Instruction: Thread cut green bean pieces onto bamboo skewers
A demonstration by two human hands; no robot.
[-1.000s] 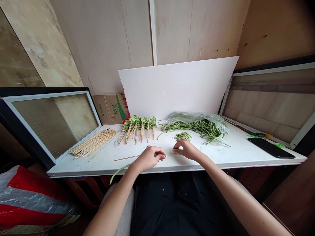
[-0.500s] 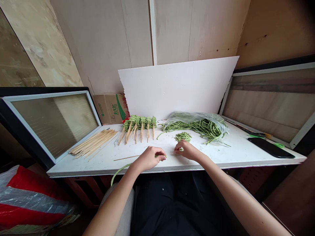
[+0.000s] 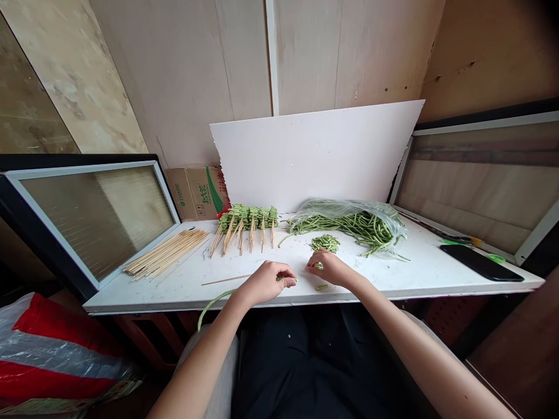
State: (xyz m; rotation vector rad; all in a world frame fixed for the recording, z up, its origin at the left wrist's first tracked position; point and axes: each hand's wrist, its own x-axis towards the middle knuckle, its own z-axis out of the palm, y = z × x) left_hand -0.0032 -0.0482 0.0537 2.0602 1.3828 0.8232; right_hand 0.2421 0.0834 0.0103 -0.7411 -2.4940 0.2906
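Note:
My left hand [image 3: 274, 281] is closed around a long green bean [image 3: 213, 304]. One cut end peeks past my fingertips, and the long tail runs left under my wrist and droops over the table's front edge. My right hand [image 3: 325, 268] is curled just to the right, its fingers pinched around a short bean piece [image 3: 319, 266] that is partly hidden. Below it, another short bean piece [image 3: 322, 287] lies on the white table. A heap of cut bean pieces [image 3: 325, 243] sits just beyond my right hand. A single wooden skewer [image 3: 225, 280] lies left of my left hand.
Loose skewers [image 3: 166, 254] lie at left, with skewered bean bundles [image 3: 248, 218] behind. A plastic bag of long beans [image 3: 349, 224] is at back right. A black phone [image 3: 480, 262] rests at right. A white board [image 3: 314, 157] and a carton [image 3: 194, 192] stand behind.
My right hand has shifted slightly left and its fingers have moved. A short bean piece now shows on the table below it. My left hand has barely moved, still holding the bean.

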